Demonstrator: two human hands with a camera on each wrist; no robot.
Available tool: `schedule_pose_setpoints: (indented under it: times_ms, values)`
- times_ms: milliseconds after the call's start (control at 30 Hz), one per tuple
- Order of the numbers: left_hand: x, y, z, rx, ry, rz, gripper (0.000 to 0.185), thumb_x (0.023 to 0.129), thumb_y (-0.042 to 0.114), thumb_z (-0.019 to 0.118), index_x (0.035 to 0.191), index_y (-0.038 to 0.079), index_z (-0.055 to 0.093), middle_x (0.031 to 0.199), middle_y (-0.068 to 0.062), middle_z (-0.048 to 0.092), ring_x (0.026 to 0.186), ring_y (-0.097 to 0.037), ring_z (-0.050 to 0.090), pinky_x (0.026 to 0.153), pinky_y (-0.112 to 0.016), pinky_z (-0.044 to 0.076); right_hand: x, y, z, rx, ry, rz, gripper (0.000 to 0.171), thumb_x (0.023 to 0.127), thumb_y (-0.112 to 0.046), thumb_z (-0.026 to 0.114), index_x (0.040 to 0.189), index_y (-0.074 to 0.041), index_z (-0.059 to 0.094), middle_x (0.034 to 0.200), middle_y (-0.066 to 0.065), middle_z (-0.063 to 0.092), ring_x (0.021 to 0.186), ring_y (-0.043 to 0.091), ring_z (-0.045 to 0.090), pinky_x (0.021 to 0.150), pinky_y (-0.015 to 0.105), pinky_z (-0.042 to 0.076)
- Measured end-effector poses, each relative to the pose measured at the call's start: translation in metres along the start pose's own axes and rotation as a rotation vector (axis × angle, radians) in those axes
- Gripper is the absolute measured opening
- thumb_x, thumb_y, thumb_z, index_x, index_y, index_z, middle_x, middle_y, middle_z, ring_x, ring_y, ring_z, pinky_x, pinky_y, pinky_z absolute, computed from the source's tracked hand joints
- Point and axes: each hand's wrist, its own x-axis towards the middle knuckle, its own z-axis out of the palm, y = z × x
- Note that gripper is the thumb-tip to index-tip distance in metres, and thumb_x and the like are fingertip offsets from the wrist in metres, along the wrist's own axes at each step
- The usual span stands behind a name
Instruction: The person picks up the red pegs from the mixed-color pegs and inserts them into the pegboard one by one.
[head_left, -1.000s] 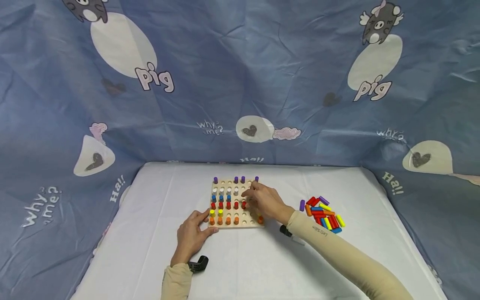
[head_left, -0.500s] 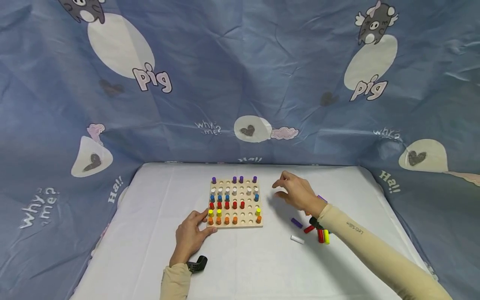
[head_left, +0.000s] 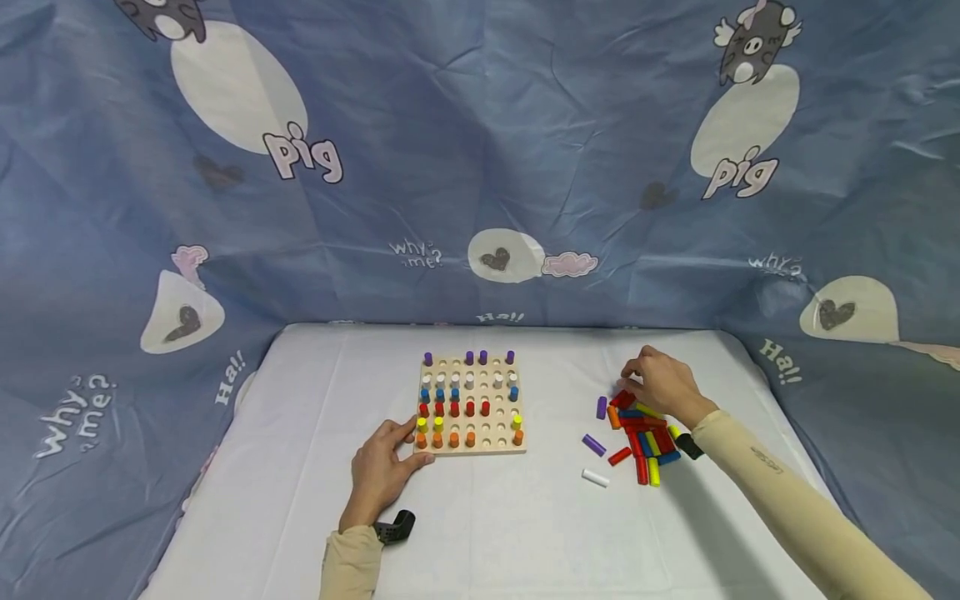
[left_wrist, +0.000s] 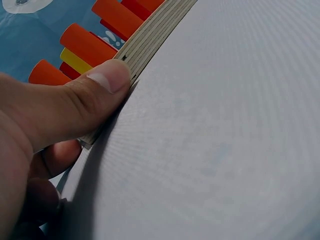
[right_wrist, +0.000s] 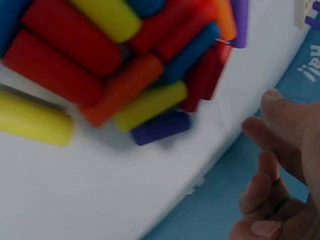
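Observation:
A wooden pegboard (head_left: 491, 433) lies mid-table with rows of purple, white, blue, red, yellow and orange pegs standing in it and several holes bare. My left hand (head_left: 408, 446) holds its near left corner; the thumb (left_wrist: 100, 85) presses the layered board edge (left_wrist: 150, 40) beside orange pegs (left_wrist: 87, 44). To the right, my right hand (head_left: 633, 382) hovers over the far side of a pile of loose coloured pegs (head_left: 643, 429). Its fingers (right_wrist: 280, 145) are loosely curled and hold nothing, just beside the pile (right_wrist: 120, 65).
A purple peg (head_left: 593, 444), a red peg (head_left: 619, 456) and a white peg (head_left: 595, 477) lie apart, left of the pile. A white cloth covers the table (head_left: 487, 533). Blue printed fabric (head_left: 480, 167) hangs behind and at both sides.
My right hand left the pegboard's right side and swung right to the loose peg pile. The left hand and the board stayed where they were.

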Motion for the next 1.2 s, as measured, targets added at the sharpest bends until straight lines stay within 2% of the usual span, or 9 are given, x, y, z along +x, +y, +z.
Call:
schedule_pose_setpoints:
  times_ms: [167, 433, 833, 1033, 1200]
  values:
    - [0.001, 0.001, 0.0, 0.005, -0.001, 0.002, 0.076, 0.076, 0.034, 0.096, 0.143, 0.014, 0.068, 0.097, 0.004, 0.063, 0.066, -0.01, 0.041, 0.064, -0.029, 0.033, -0.002, 0.009, 0.011, -0.015, -0.045, 0.033, 0.02, 0.092, -0.031, 0.084, 0.099, -0.012, 0.083, 0.095, 0.009, 0.066, 0.073, 0.018, 0.058, 0.06, 0.037, 0.052]
    - [0.002, 0.003, -0.001, 0.01, -0.01, -0.013, 0.076, 0.076, 0.035, 0.096, 0.144, 0.014, 0.068, 0.096, 0.004, 0.063, 0.066, -0.01, 0.042, 0.064, -0.028, 0.033, -0.005, 0.013, 0.028, -0.051, -0.018, 0.012, 0.027, 0.094, -0.035, 0.081, 0.097, -0.008, 0.082, 0.093, 0.01, 0.067, 0.072, 0.018, 0.058, 0.063, 0.041, 0.057]
    - [0.002, 0.003, -0.001, 0.013, -0.006, -0.013, 0.075, 0.077, 0.035, 0.096, 0.144, 0.014, 0.068, 0.094, 0.006, 0.061, 0.065, -0.009, 0.041, 0.063, -0.028, 0.033, -0.003, 0.01, 0.034, -0.053, -0.004, 0.031, 0.03, 0.096, -0.035, 0.08, 0.098, -0.005, 0.081, 0.092, 0.01, 0.068, 0.073, 0.019, 0.06, 0.071, 0.045, 0.06]
    - [0.001, 0.003, -0.001, 0.018, 0.0, -0.014, 0.076, 0.076, 0.035, 0.096, 0.143, 0.014, 0.068, 0.094, 0.005, 0.061, 0.065, -0.01, 0.041, 0.063, -0.028, 0.032, 0.0, 0.008, 0.036, 0.004, -0.007, 0.045, 0.03, 0.096, -0.036, 0.08, 0.098, -0.006, 0.082, 0.089, 0.009, 0.07, 0.074, 0.02, 0.063, 0.068, 0.045, 0.059]
    - [0.0, 0.003, 0.0, 0.018, -0.008, -0.021, 0.075, 0.076, 0.034, 0.096, 0.143, 0.014, 0.068, 0.095, 0.005, 0.062, 0.066, -0.01, 0.041, 0.064, -0.029, 0.032, 0.002, 0.005, 0.038, 0.074, -0.03, 0.088, 0.031, 0.097, -0.04, 0.077, 0.101, -0.009, 0.081, 0.093, 0.008, 0.075, 0.079, 0.022, 0.068, 0.068, 0.044, 0.058]
